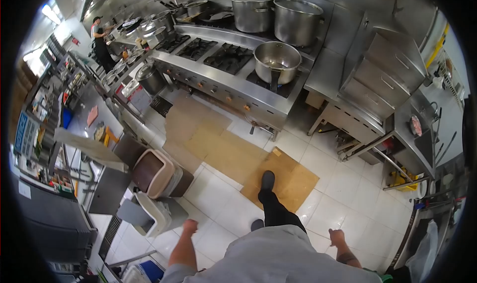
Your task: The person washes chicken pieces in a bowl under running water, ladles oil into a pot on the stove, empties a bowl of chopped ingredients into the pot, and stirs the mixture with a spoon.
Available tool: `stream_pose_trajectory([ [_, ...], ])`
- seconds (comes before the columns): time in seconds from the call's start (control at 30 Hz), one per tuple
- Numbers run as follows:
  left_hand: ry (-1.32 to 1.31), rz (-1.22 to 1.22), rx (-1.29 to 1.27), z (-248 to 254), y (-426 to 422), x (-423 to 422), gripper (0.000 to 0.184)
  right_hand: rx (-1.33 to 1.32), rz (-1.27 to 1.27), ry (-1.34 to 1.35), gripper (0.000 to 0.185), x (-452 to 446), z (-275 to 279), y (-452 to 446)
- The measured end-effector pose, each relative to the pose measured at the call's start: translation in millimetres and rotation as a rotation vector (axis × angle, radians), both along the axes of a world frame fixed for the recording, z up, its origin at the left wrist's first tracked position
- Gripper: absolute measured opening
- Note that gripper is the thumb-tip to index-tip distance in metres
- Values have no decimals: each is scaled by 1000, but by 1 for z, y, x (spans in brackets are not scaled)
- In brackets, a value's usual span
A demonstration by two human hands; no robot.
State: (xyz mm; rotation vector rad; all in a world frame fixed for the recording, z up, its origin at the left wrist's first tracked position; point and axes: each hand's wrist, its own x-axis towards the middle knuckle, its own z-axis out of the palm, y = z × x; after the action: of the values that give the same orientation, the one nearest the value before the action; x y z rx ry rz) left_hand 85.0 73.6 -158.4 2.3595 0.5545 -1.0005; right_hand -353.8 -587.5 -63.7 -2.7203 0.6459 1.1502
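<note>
My left hand (190,227) hangs low at my side over the tiled floor, its fingers curled closed, with nothing seen in it. The nearest things to it are the bins, a grey-and-white one (158,214) and a brown-and-beige one (155,173). On the other side, my right hand (337,237) is also held low in a loose fist above the white tiles, touching nothing. One of my feet, in a dark shoe (268,179), is on a piece of cardboard (293,178) ahead of me.
A long stove (218,74) runs across the front, bearing a steel pot (277,62) and two large stockpots (298,22). Steel drawers (380,77) and a counter stand at right. Far left, a person (102,44) works by the counter. Flattened cardboard (213,139) covers part of the floor.
</note>
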Motion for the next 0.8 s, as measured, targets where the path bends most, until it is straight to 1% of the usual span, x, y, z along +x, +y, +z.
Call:
stream_pose_trajectory([
  [0.03,35,103,-196,11,-35,14,26,23,175,-21,25,17,-12,-17],
  [0.1,-22,-255,-258,34,-97,46,36,81,175,-31,26,61,-56,-47],
  [0.17,-93,-585,-246,77,-150,84,40,185,110,-54,27,117,-98,-75],
  [0.23,-72,-569,-265,108,-180,124,41,325,-525,7,41,203,-121,-90],
  [0.27,-66,-537,-299,118,-186,140,41,224,-186,-216,53,231,-147,-99],
  [0.3,-39,-540,-289,125,-185,155,41,338,-708,-34,55,302,-122,-95],
  [0.33,-44,-436,-291,129,-183,173,40,306,-229,-243,53,343,-143,-101],
  [0.37,-52,-332,-293,129,-178,191,39,319,-242,-201,52,405,-140,-99],
  [0.4,-84,-234,-233,131,-173,205,37,306,-258,-134,49,469,-129,-89],
  [0.43,-69,-231,-231,138,-171,213,37,412,-52,-82,41,530,-129,-86],
  [0.47,-97,-23,-228,147,-166,218,34,399,282,-245,29,577,-143,-77],
  [0.5,-133,186,-225,152,-162,227,32,458,255,-283,23,637,-68,-54],
  [0.53,-132,201,-225,151,-152,230,32,476,170,-281,24,685,-53,-27],
  [0.57,-81,280,-234,142,-137,226,31,491,106,-286,26,730,-45,-9],
  [0.6,-39,382,-245,133,-121,219,30,555,43,-346,25,764,-42,12],
  [0.63,-74,464,-251,111,-102,217,30,631,11,-401,25,800,-36,35],
  [0.67,-112,217,-222,93,-79,211,27,697,52,-350,24,834,-21,55],
  [0.7,-152,9,-159,82,-56,185,24,731,111,-567,20,861,-33,79],
  [0.73,-349,-650,77,90,-50,181,19,865,-21,-364,12,891,-57,96],
  [0.77,-180,-493,97,103,-54,193,14,1024,-204,-269,12,921,-83,111],
  [0.8,-85,-431,219,94,-51,209,19,1161,-453,-129,15,950,-32,127],
])
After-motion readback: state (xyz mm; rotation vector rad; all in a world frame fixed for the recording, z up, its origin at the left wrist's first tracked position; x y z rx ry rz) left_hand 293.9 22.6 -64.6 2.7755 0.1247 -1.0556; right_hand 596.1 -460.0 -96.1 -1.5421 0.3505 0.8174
